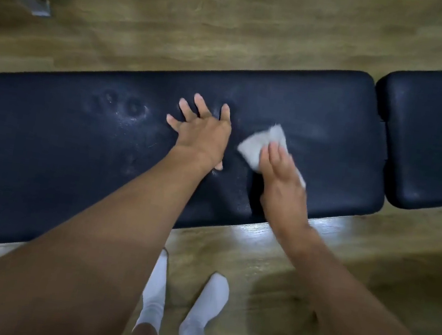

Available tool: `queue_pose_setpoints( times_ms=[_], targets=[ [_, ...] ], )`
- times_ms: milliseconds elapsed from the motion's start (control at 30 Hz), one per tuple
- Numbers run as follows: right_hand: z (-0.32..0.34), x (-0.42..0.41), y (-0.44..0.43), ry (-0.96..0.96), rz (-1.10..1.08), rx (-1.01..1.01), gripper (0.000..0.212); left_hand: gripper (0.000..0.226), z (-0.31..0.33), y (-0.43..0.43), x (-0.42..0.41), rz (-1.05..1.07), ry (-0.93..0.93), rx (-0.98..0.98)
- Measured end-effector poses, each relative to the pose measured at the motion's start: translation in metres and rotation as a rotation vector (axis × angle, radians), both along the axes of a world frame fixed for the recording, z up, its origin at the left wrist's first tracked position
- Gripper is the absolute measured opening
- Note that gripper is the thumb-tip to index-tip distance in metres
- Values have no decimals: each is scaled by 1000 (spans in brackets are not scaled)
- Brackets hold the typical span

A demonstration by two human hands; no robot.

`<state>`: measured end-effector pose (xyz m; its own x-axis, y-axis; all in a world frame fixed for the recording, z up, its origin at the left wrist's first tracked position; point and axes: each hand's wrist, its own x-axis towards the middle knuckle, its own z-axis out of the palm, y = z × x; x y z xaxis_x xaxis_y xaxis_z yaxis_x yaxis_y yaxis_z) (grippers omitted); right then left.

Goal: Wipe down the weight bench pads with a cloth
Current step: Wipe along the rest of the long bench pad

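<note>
— What could go wrong here?

— The small grey folded cloth (262, 144) sits only under the flat right hand (283, 181); its fingers (274, 153) lie straight, pressing, not gripping. On slick vinyl it could slide out or bunch up.

— And the other hand?

— The left hand (204, 133) is splayed wide, empty, bracing on the long black padded vinyl pad (47, 143). Judging by the smears, the dimpled patch nearby and the shorter black seat pad (440, 135) look unwiped.
</note>
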<state>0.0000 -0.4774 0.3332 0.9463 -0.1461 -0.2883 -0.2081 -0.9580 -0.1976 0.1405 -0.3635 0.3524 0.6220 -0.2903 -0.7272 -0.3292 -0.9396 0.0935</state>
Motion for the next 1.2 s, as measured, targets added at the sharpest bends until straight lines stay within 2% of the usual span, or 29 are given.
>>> queue_pose_setpoints(
  times_ms=[133, 200, 267, 433, 533, 633, 800, 867, 933, 1100, 1200],
  targets=[
    [-12, 133, -17, -51, -119, -70, 53, 127, -3, -5, 4, 16, 1, 10],
    [-15, 152, -23, -29, -92, -88, 54, 126, -2, -5, 4, 10, -7, 12],
    [-16, 122, -23, -39, -67, -60, 56, 124, -3, -3, 3, 13, -7, 6],
    [10, -49, -2, 22, -58, 48, 69, 123, -5, -3, 0, -7, -26, 19],
    [13, -80, 6, 71, -63, 74, 69, 123, -7, -3, 0, -29, -49, 25],
    [9, -32, 4, 40, -81, 67, 66, 123, -10, -3, 0, -33, -56, 27],
    [-7, 114, -25, -42, -102, 7, 56, 125, -10, -5, 2, -22, -38, 27],
    [-9, 134, -30, -56, -87, -18, 56, 125, -9, -5, 3, -23, -40, 38],
    [-11, 105, -29, -58, -75, -4, 58, 125, -8, -5, 3, -12, -28, 37],
    [10, -60, -12, 37, -51, 45, 70, 123, -5, -5, 3, -8, -33, 41],
    [13, -78, -14, 115, -50, 64, 70, 122, -5, -5, 2, -11, -41, 39]
  ],
)
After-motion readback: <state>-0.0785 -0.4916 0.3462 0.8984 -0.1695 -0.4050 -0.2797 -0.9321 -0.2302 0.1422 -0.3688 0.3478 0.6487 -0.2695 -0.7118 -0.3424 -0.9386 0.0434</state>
